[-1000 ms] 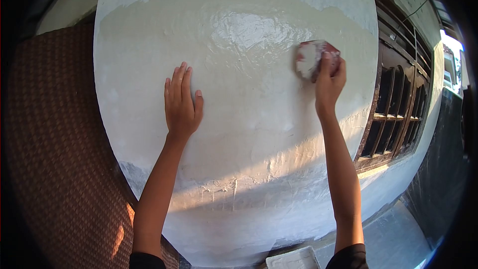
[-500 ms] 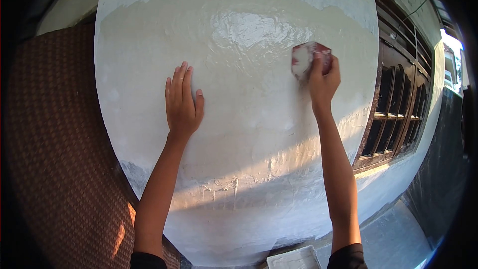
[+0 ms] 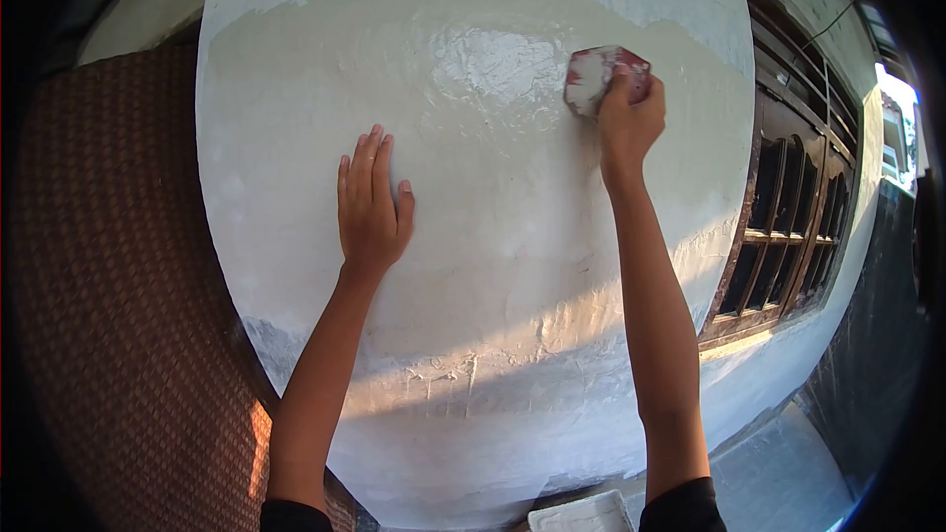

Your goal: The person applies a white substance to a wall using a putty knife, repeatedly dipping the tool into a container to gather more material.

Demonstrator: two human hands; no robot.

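The right hand (image 3: 629, 123) is raised to the upper right of the white, rough plastered wall (image 3: 493, 266), its fingers closed around a small red flat pad smeared with white (image 3: 594, 74). The pad lies pressed against the wall at the right edge of a glossy, wet-looking patch (image 3: 493, 54). The left hand (image 3: 372, 207) rests flat on the wall lower and to the left, well apart from the pad, fingers straight and together, gripping nothing.

Judging by this, the step in hand is rubbing the pad over the fresh coat, with the left hand as a brace. The next stroke calls for even, flat pressure and a firm hold on the pad.

To the right stands a dark brown wooden window grille (image 3: 788, 227); a white tray (image 3: 581, 514) lies near the bottom edge.
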